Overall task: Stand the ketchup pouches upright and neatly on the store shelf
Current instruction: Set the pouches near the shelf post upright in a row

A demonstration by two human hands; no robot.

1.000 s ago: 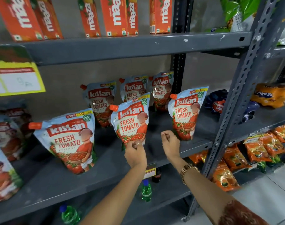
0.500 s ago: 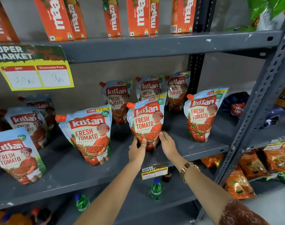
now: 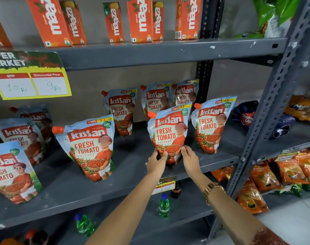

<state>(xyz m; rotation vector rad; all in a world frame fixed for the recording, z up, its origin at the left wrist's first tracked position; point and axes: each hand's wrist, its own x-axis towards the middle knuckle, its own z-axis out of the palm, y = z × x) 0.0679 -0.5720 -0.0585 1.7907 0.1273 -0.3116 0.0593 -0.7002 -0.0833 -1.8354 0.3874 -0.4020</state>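
Both hands are now closed around the base of the middle pouch: the left hand at its lower left corner, the right hand brought in against its lower right, where a second ago it was held apart. The pouch is stood near the front edge of the shelf, between two upright pouches. Squaring up is judged nearly done.

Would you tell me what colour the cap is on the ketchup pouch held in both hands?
Orange cap, seen in the head view.
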